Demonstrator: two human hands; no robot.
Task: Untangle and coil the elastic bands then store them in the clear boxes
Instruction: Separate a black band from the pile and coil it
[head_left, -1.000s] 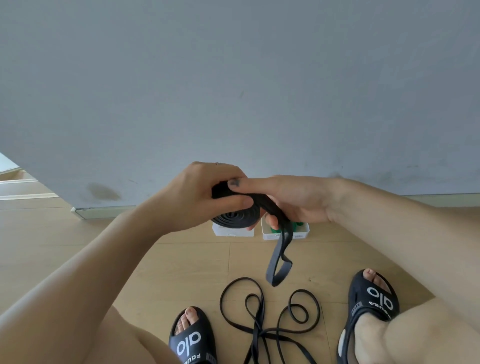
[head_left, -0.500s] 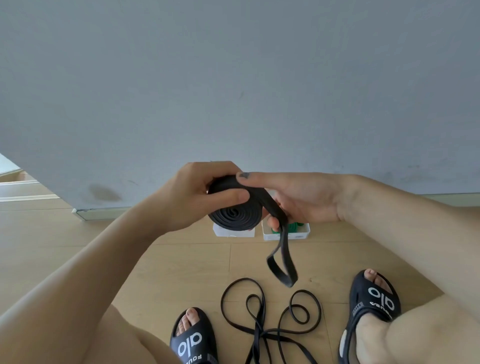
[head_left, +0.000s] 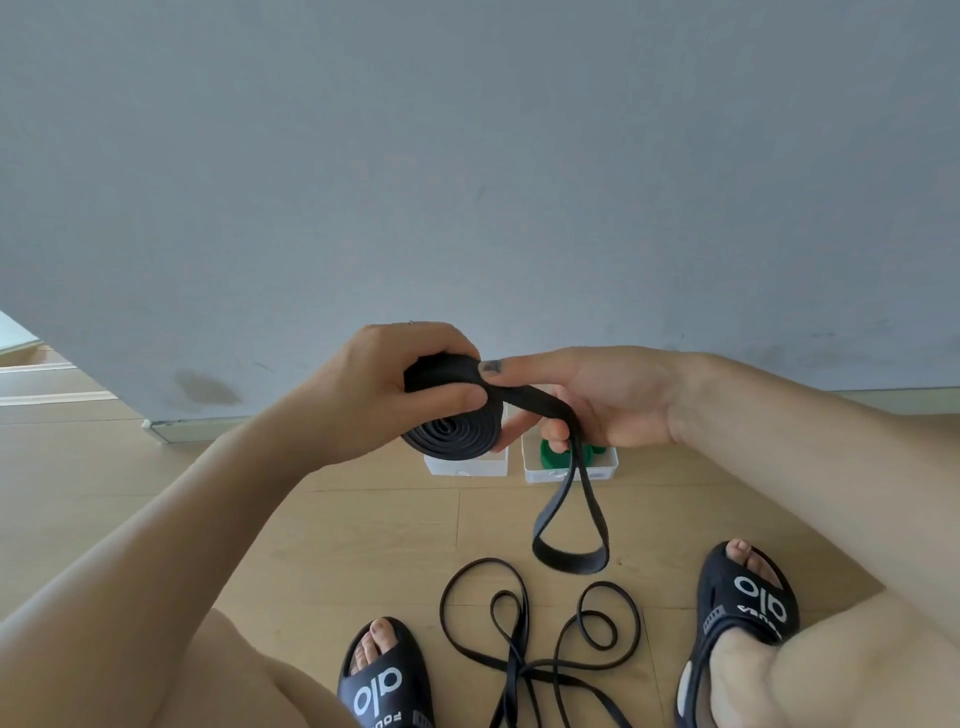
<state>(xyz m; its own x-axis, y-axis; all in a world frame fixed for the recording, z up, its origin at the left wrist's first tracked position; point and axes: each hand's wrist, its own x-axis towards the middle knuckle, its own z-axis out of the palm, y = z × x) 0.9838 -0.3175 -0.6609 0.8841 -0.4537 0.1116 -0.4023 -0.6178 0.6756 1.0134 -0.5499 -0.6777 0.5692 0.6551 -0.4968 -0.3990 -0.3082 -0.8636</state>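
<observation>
A black elastic band, mostly wound into a flat coil (head_left: 453, 432), is held in the air before the wall. My left hand (head_left: 384, 389) grips the coil, thumb across its face. My right hand (head_left: 597, 400) holds the band's free part, its thumb pressing the strap at the coil's top; the loose end hangs as a loop (head_left: 571, 530). A second black band (head_left: 524, 649) lies tangled on the floor between my feet. Two clear boxes stand by the wall: the left box (head_left: 465, 465) is mostly hidden behind the coil, the right box (head_left: 571, 467) holds a green coiled band (head_left: 553, 452).
A grey wall (head_left: 467, 182) rises close behind the boxes. The floor is light wood (head_left: 337, 545). My feet in black slides rest at the bottom left (head_left: 384, 675) and right (head_left: 748, 597), on either side of the tangled band.
The coil has tilted so its spiral face shows more. The hanging loop has swung right and opened wider. Both hands stay at the same spot.
</observation>
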